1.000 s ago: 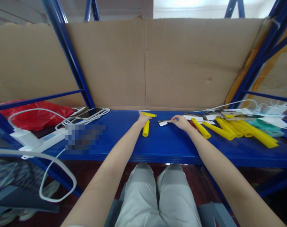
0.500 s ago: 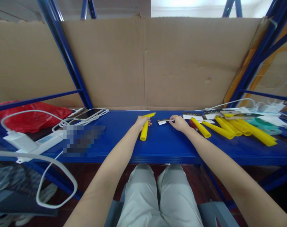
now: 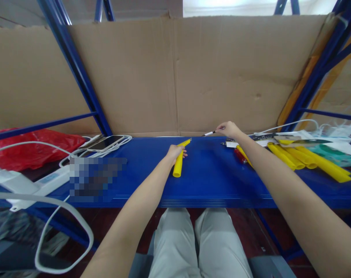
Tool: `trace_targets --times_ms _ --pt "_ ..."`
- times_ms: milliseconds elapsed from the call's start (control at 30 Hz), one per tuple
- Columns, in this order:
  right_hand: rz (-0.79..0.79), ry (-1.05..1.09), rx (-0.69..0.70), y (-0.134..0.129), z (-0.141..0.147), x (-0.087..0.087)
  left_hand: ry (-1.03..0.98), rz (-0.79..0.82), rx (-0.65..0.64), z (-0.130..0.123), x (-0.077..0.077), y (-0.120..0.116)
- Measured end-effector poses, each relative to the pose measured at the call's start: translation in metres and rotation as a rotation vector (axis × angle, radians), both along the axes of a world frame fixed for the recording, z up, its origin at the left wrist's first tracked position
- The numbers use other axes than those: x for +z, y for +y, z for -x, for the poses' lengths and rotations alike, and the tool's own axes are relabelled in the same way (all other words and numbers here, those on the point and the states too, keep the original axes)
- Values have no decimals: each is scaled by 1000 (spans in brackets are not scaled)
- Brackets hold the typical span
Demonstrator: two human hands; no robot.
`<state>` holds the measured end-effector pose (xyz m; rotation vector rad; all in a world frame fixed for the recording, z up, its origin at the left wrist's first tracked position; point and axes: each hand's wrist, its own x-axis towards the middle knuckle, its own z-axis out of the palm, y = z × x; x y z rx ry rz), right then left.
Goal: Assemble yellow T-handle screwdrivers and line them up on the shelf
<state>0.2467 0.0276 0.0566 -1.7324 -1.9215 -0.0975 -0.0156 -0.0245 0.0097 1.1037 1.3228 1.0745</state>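
My left hand (image 3: 173, 152) rests over the middle of the blue tabletop, fingers closed round a yellow tube (image 3: 178, 166) whose wide end points toward me. A slim yellow piece (image 3: 186, 142) with a greyish tip sticks out beyond the same hand; its kind is unclear. Farther right, my right hand (image 3: 229, 128) is raised near the cardboard and pinches a small black-and-white card (image 3: 209, 133), seen almost edge-on. Below my right forearm lie a red object (image 3: 239, 155), partly hidden, and black-and-white cards (image 3: 231, 144).
Several yellow tubes (image 3: 323, 163) lie at the right, near a knife-like blade (image 3: 310, 141) and a green item (image 3: 331, 154). At the left are a phone (image 3: 105, 143), white cables, a power strip (image 3: 52, 178) and a red bag (image 3: 33, 148). Cardboard (image 3: 129, 77) closes off the back.
My right hand has lifted the card up and away from the tabletop, toward the cardboard. My left hand stays in place with the yellow tube. The view has shifted slightly.
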Motion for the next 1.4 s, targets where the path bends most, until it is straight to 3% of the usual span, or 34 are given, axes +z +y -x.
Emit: trace_targets --times_ms 100,267,433,667,867,1100,1400 --pt "31 -11 -142 17 -20 -2 -16 2 -4 0 0 0" --pt "148 -57 -308 33 -36 -20 -17 3 -8 -1 -1 1" --pt "226 -169 -342 42 -37 -32 -15 10 -10 -2 -1 3" --pt "255 -227 -384 45 -29 -35 3 15 -13 -3 1 1" --pt "281 -230 -394 35 -18 -27 21 -12 -16 -4 -1 2" --pt "164 -291 -311 9 -7 -20 47 -76 -22 -6 -3 -1" --pt "17 6 -153 -40 16 -17 83 -117 -27 -8 -2 -6"
